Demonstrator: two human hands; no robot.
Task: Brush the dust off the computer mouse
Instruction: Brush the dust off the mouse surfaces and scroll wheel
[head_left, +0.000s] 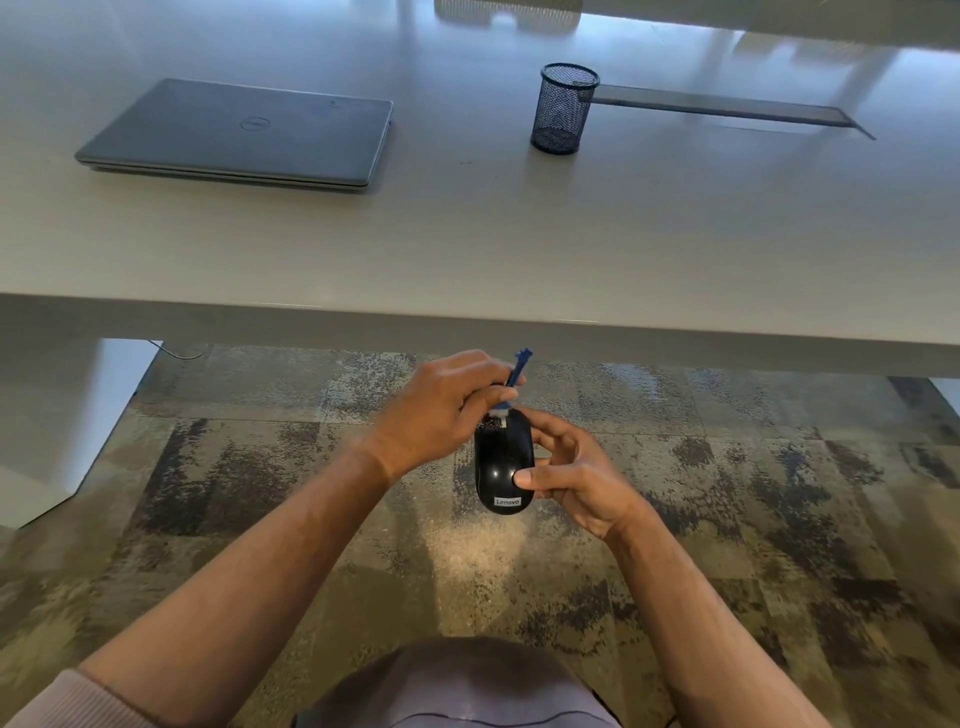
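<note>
- Head view: one black computer mouse (503, 467) is held in the air below the near edge of the desk (467, 249), above the mottled carpet (727, 493), roughly centre frame.
- Its long axis runs near to far: the end with the Lenovo label faces the person, the button end points away toward the desk.
- The right hand (576, 483) grasps the mouse from its right side, thumb pressed on the glossy top near the label, the other fingers curled round the far flank.
- The left hand (441, 410) has its fingers closed round one small blue brush (511, 387). The blue handle sticks up and away past the knuckles; the pale bristle end touches the far, button end of the mouse.
- The brush is somewhat blurred, so its bristles cannot be made out in detail.
- On the desk, well apart from the hands: one closed grey laptop (239, 132) to the left, lid up, and one dark mesh pen cup (563, 106) standing upright to the right.
- One dark cable slot (727, 106) runs rightward from beside the cup.
- Both forearms are bare; a pale sleeve (57, 701) shows at the lower left corner.
</note>
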